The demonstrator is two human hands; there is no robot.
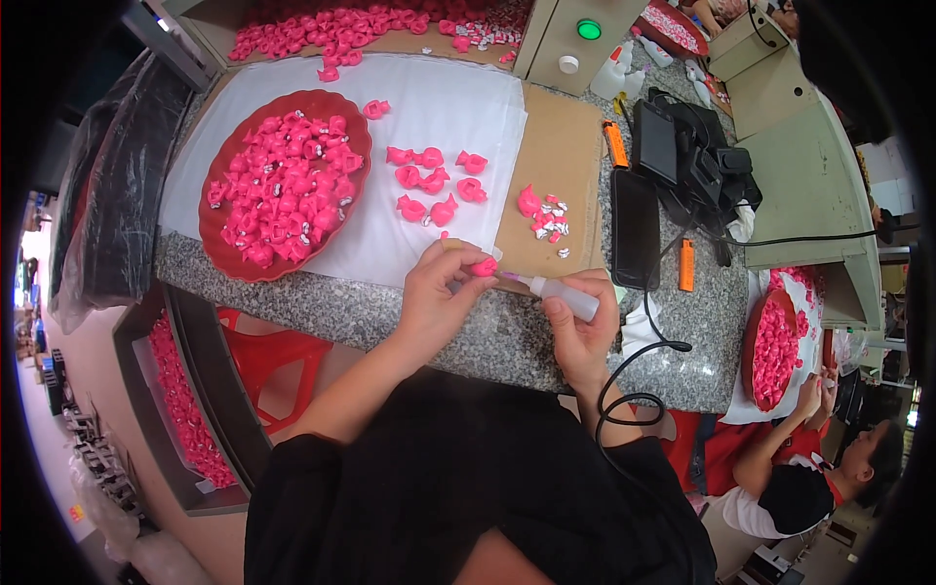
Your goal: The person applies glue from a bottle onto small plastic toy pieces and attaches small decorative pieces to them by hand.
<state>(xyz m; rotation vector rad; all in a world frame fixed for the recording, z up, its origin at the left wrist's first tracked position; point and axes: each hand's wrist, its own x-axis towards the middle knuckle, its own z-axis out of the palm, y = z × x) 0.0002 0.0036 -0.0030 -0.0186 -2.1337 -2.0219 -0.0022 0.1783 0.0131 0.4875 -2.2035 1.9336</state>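
Observation:
Between the thumb and fingertips of my left hand (436, 295) is a small pink plastic piece (485, 267). My right hand (583, 336) is wrapped round a translucent white squeeze bottle (568, 296), whose thin purplish nozzle points left at the pink piece; whether they touch, I cannot tell. Beyond my hands, several pink pieces (434, 181) lie in short rows on a white sheet (458, 117). To their right, a small heap of silver and pink bits (552, 220) rests on brown cardboard (556, 127). A red scalloped tray (216, 255) piled with pink pieces stands at the left.
Phones and black devices (682, 146), a cable (614, 405) and two orange lighters (686, 265) lie at the right of the speckled stone bench (682, 375). A bin of pink parts (185, 409) stands lower left, beside a red stool (278, 366). Another person (795, 478) works at far right.

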